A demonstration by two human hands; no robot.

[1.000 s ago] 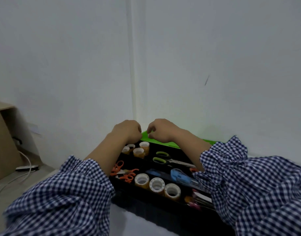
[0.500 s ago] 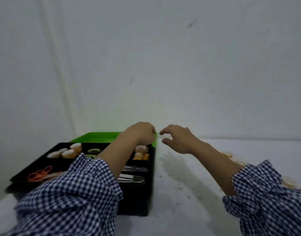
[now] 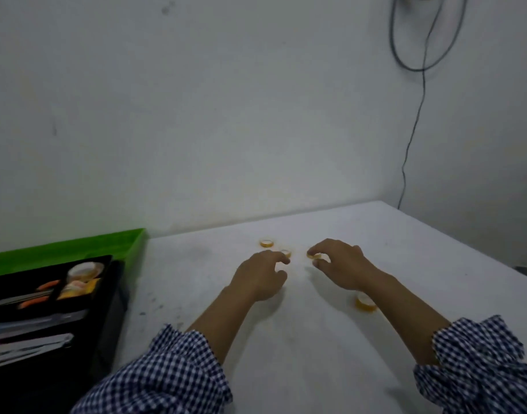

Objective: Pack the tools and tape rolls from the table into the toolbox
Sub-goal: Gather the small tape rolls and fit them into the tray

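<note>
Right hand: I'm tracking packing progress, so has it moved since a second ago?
Yes. The right hand left the far edge of the toolbox and is now well to its right, over the table, pinching a tape roll.

No word, label, brand or number can be read here: the tape rolls (image 3: 266,243) on the worktop (image 3: 316,354) and the tools in the toolbox (image 3: 114,306) are too small and blurred to show print.
</note>
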